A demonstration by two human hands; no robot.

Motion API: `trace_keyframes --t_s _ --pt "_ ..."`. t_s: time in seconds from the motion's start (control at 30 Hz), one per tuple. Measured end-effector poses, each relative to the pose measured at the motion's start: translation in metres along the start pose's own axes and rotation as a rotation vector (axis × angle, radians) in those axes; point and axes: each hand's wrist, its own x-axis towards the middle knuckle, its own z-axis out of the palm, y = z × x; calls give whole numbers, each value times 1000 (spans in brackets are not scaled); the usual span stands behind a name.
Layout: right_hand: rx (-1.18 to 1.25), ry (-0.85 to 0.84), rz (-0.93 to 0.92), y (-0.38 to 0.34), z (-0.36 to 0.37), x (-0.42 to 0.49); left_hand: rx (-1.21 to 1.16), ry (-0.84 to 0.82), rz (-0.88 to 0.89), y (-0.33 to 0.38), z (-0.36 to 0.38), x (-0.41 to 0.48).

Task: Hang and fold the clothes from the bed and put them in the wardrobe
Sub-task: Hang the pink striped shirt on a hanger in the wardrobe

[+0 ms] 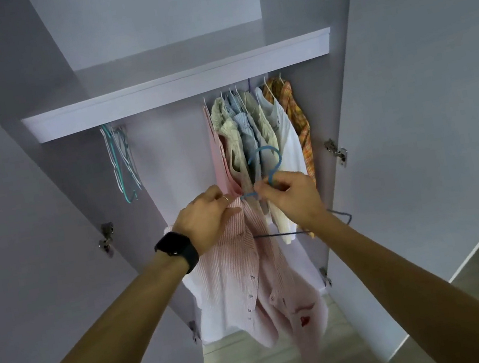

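head: hanger (278, 162) hook up, shirt (246, 274) lengthwise down

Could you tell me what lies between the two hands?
Head view: a short stretch of the blue hanger and a fold of the pink striped shirt, between left hand and right hand.

You wear a black smartwatch (176, 248) with a square face and broad strap above your left hand (206, 216), which carries a thin ring (226, 198).
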Motion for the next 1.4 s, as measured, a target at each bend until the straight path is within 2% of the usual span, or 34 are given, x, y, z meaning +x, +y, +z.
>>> trace_keyframes --t_s 0.07,0.13,0.17,0.27,0.33,0.4,0.53,0.7,0.8,1.03,1.17,1.4 --pt "-130 238 -181 8 -11 -10 -41 97 -39 1 -5 6" --pt "-226 341 -234 21 -16 -27 -79 192 -62 0 -15 15" --pt "-266 294 -217 29 -14 -36 -91 230 -69 0 -22 19" --pt "-413 -45 -2 46 1 -53 -100 318 -72 1 -43 28" --pt "-416 -162 116 49 17 -55 -88 384 -41 4 -58 27" --pt "-417 -194 154 47 31 -52 -77 455 -2 8 -70 25" --pt "-449 -146 71 41 60 -44 -27 518 -11 -1 -92 3" --pt "-495 -1 64 53 47 -22 -81 488 -103 -39 -99 -40" --pt "-441 69 43 51 28 9 -75 500 -111 -56 -95 -66" --pt "-208 -95 -39 15 -1 69 -8 478 -101 -81 -98 -88" --pt "-230 -211 -55 -2 -14 88 48 410 -69 -92 -107 -88" --pt "-317 -81 -147 -47 12 94 176 162 -292 -75 -88 -58"
